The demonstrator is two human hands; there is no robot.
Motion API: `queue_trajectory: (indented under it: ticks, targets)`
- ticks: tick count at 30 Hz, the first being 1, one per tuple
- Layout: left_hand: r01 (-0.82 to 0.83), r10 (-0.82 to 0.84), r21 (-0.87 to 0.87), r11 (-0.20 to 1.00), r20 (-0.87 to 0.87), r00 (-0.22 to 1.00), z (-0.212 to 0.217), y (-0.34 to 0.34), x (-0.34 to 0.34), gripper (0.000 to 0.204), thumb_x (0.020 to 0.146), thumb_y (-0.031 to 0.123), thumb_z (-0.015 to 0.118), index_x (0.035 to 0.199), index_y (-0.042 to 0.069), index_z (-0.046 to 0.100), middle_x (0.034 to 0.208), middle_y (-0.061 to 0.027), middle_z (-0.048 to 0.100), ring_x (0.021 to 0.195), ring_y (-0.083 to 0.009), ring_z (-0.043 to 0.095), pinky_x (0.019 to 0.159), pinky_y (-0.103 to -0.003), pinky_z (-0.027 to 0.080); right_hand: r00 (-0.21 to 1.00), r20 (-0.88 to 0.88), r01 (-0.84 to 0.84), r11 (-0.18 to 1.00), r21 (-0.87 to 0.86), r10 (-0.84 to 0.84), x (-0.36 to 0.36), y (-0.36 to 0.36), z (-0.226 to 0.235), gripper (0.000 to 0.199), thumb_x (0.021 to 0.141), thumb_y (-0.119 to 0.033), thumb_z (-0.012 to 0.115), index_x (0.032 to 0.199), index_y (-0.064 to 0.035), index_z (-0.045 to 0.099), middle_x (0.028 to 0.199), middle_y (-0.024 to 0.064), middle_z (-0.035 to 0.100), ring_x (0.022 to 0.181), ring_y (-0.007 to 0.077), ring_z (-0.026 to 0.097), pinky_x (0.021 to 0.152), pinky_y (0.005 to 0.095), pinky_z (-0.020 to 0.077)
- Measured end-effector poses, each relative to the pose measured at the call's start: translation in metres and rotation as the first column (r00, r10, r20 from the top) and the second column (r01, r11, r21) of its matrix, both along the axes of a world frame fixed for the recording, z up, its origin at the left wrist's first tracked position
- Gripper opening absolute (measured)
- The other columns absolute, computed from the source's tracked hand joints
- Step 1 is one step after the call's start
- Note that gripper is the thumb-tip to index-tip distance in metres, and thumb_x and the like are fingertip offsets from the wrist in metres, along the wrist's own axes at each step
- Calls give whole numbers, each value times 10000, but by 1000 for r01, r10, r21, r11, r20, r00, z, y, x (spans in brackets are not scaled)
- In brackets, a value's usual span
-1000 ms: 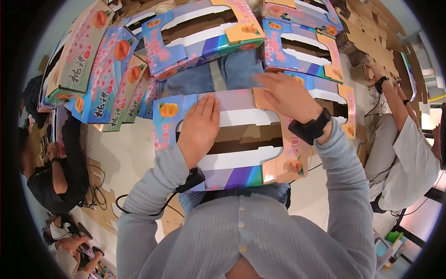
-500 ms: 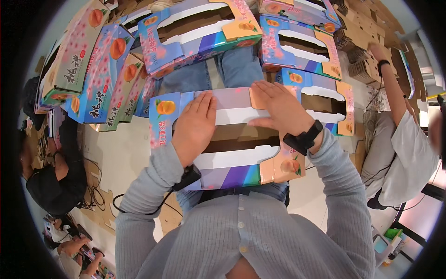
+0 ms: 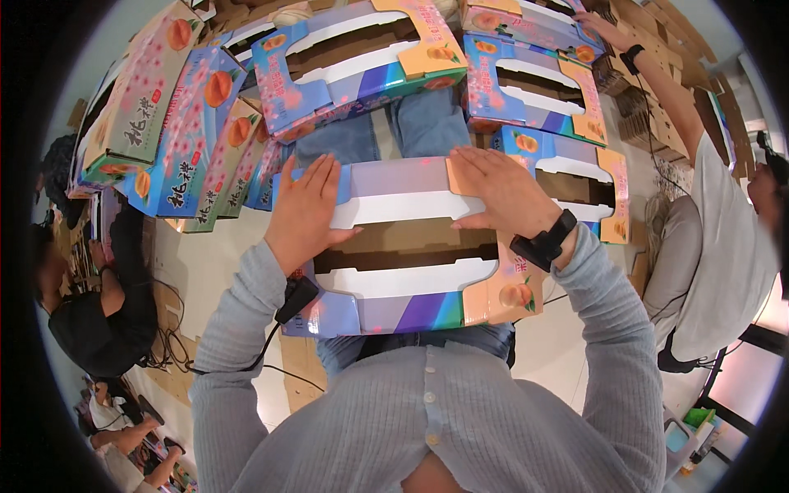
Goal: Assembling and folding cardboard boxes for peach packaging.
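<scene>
On my lap lies a colourful cardboard gift box (image 3: pixel 411 319) with peach pictures, a wide opening in its top and white folded flaps (image 3: pixel 403 283) along the opening. My left hand (image 3: pixel 306 205) rests on the box's far left corner, fingers extended and thumb apart along the edge of the opening. Across from it, my right hand (image 3: pixel 503 193) lies flat over the orange panel at the far right corner, its thumb on the white flap. Both hands are open and touch the cardboard from above. Brown board shows inside the opening.
Similar boxes stand beyond mine: a large one (image 3: pixel 362 78) ahead, a stack (image 3: pixel 534 86) at the right and several tilted ones (image 3: pixel 185 131) at the left. Flat brown cardboard (image 3: pixel 657 57) is piled far right. A co-worker's arm (image 3: pixel 670 99) reaches over there; another person (image 3: pixel 103 304) sits left.
My left hand has slid left along the far edge to the corner, with its thumb spreading. My right hand stays about in place. The right co-worker's hand has moved toward the stacked boxes.
</scene>
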State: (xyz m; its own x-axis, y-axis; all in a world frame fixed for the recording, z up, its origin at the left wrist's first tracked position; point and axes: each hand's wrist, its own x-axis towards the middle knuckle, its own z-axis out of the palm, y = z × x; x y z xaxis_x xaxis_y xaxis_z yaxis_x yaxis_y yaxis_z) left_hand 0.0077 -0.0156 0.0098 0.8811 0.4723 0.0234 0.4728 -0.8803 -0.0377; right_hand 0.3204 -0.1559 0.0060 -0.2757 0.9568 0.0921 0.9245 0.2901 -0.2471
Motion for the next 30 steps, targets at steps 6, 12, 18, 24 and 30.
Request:
queue_trajectory:
  ticks: [6,12,18,24,30]
  targets:
    - [26,-21,-59,998,88,996,4,8,-4,869,705,500,815,1320,-44,531,1363,-186,569,1270,-307,548,1168,-551,254,998,-45,-47,998,-46,45,0,5,13,885,750,-450,793,1417,22,452,1409,201,530,1314,353,501,1095,415,422]
    - [18,-14,-80,997,60,998,-1,-2,-7,893,735,482,799,1381,-41,473,1441,-175,505,1329,-311,495,1178,-564,228,999,-34,-39,999,-27,38,3,-3,7,848,762,-393,802,1424,4,451,1452,193,489,1333,355,475,1103,424,409]
    - [96,-90,-78,992,71,993,32,-25,-10,879,808,403,755,1493,10,368,1553,-153,378,1442,-299,360,1207,-552,157,1000,15,-6,999,-54,7,-11,-33,47,738,795,-320,773,1379,18,475,1495,190,411,1346,365,446,1112,443,392]
    - [202,-219,-607,769,47,975,46,-58,-37,996,747,463,793,1505,2,339,1533,-182,391,1426,-346,365,1185,-530,241,970,-168,-219,931,-291,176,-23,-82,41,931,776,-481,766,1463,18,386,1470,203,452,1328,375,464,1161,498,312]
    - [179,-286,-577,797,-99,953,32,-73,-42,1134,670,538,829,1502,-24,304,1504,-213,407,1395,-348,394,1187,-511,233,986,-105,-162,906,-392,131,-37,-84,33,1027,671,-558,805,1407,46,421,1210,215,568,1216,378,528,1200,523,219]
